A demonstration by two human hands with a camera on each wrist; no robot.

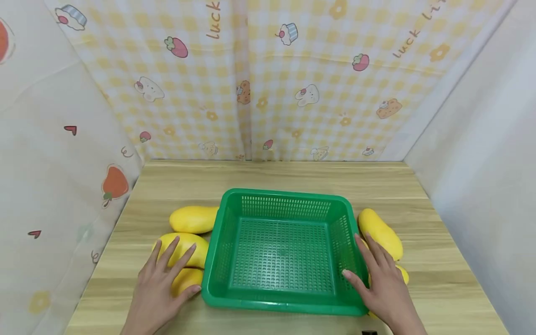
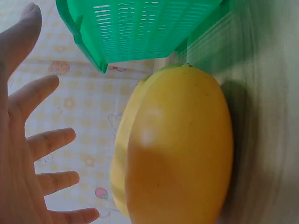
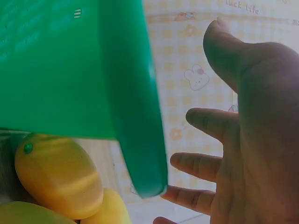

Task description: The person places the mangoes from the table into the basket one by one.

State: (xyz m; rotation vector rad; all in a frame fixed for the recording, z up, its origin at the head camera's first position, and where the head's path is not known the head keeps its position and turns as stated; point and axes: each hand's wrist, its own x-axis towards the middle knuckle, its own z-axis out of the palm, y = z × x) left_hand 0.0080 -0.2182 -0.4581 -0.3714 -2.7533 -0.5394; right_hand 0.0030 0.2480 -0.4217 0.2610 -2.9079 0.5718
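A green plastic basket [image 1: 282, 253] with slotted walls stands empty on the wooden table. To its left lie several yellow mangoes, among them a far one [image 1: 193, 219] and a middle one [image 1: 197, 249]. My left hand [image 1: 157, 286], fingers spread, hovers over the nearer ones; the left wrist view shows a gap between its fingers and a large mango [image 2: 182, 140]. On the other side, my right hand [image 1: 385, 286] is beside the basket's right rim with fingers extended, gripping nothing. More mangoes, including one [image 1: 381, 235], lie right of the basket, partly hidden by that hand.
The wooden table [image 1: 176, 179] ends at a patterned cloth backdrop [image 1: 272, 125], with pale side walls [image 1: 481, 153] at left and right. A small dark object [image 1: 369, 332] shows at the bottom edge near my right wrist.
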